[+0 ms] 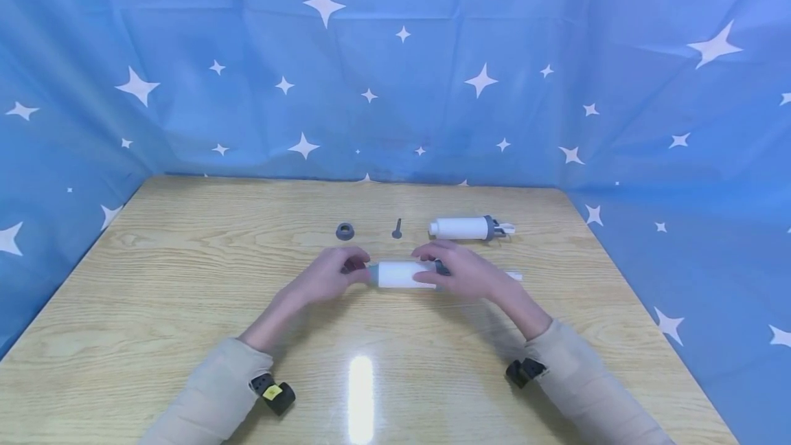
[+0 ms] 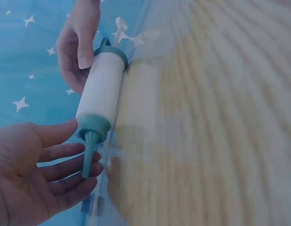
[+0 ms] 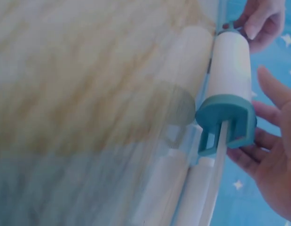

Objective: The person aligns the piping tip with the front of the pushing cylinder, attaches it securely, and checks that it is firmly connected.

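A white icing syringe (image 1: 406, 275) with teal end fittings lies across the tabletop between my two hands. In the left wrist view its tapered teal nozzle (image 2: 89, 153) points toward my left hand (image 1: 330, 273). The left thumb rests at the nozzle collar (image 2: 94, 125), while the loosely extended fingers lie behind the nozzle. At the other end, my right hand (image 1: 463, 270) is beside the teal finger grip (image 3: 226, 106), its thumb raised away from the barrel and its fingers spread behind the grip. From that grip a white plunger rod (image 3: 216, 179) extends outward.
Behind the hands, a second white syringe (image 1: 460, 228) with a dark collar lies on the wooden table (image 1: 185, 280). A small dark ring-shaped part (image 1: 345, 231) and a dark thin-stemmed piece (image 1: 397, 229) lie to its left. A blue starry curtain (image 1: 395, 115) surrounds the table.
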Motion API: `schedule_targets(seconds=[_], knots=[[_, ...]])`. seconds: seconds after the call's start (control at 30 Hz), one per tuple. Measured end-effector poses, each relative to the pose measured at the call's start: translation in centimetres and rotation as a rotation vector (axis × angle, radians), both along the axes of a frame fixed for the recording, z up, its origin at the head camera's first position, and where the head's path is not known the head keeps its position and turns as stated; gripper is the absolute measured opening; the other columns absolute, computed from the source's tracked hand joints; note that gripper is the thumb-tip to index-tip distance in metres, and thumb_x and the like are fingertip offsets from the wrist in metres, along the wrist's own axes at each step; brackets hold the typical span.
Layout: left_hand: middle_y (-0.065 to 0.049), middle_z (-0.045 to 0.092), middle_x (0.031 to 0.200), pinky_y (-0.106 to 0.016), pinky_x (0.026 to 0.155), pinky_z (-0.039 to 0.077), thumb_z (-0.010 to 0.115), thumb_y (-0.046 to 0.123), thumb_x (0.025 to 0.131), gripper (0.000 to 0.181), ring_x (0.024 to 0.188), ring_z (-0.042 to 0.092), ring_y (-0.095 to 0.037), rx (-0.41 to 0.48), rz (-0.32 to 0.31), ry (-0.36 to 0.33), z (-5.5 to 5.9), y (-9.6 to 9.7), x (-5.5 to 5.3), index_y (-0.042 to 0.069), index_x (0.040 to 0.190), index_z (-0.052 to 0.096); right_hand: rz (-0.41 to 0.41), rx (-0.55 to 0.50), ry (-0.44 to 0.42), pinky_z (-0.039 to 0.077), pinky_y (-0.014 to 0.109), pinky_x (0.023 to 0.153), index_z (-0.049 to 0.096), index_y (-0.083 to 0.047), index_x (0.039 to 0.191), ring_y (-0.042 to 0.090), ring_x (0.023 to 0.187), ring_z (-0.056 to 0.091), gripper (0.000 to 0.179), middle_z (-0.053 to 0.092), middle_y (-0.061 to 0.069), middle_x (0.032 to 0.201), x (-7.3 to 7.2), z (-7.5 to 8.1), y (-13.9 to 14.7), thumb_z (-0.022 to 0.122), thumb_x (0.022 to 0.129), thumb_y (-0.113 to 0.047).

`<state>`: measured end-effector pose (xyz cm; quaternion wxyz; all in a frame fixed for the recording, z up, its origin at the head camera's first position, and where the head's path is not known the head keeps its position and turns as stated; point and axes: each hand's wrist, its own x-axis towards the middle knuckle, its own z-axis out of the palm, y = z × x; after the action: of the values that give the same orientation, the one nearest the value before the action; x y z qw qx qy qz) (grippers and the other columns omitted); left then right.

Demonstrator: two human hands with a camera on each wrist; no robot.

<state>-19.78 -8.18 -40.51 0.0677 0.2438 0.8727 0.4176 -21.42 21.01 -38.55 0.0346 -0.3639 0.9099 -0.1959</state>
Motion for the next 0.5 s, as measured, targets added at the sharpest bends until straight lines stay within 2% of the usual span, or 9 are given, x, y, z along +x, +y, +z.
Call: schedule_targets(seconds=[0.17,0.3,0.5], knots=[[-0.008,0.07,0.102,-0.038,0.087,0.057,0.066,0.019,0.099,0.035,0.094,0.065,-0.021,0.016,0.023,-0.017,0.2,-0.8,-0.3,-0.005,0.123,0.064,-0.006,-0.051,-0.035,0.056,0.038,0.085,0.063,-0.003,0.131,0.017,0.099,0.064,0.042,0.068,0.007,0.113,-0.6,0.2,0.3,0.062,0.102,-0.034],[-0.009,0.069,0.101,-0.037,0.085,0.057,0.065,0.016,0.099,0.032,0.093,0.066,-0.022,0.057,0.041,0.005,0.4,-1.5,-0.6,-0.006,0.122,0.064,-0.026,-0.066,-0.05,0.056,0.04,0.089,0.061,-0.002,0.133,0.02,0.103,0.064,0.043,0.068,0.01,0.115,-1.1,0.2,0.4,0.061,0.103,-0.032],[-0.014,0.069,0.107,-0.041,0.086,0.057,0.065,0.012,0.099,0.032,0.097,0.066,-0.028,0.094,0.124,0.04,0.3,-2.4,-0.9,-0.008,0.124,0.063,-0.053,-0.097,-0.062,0.057,0.041,0.089,0.06,0.0,0.135,0.024,0.104,0.065,0.041,0.068,0.012,0.115,-2.1,0.4,0.1,0.063,0.102,-0.026]])
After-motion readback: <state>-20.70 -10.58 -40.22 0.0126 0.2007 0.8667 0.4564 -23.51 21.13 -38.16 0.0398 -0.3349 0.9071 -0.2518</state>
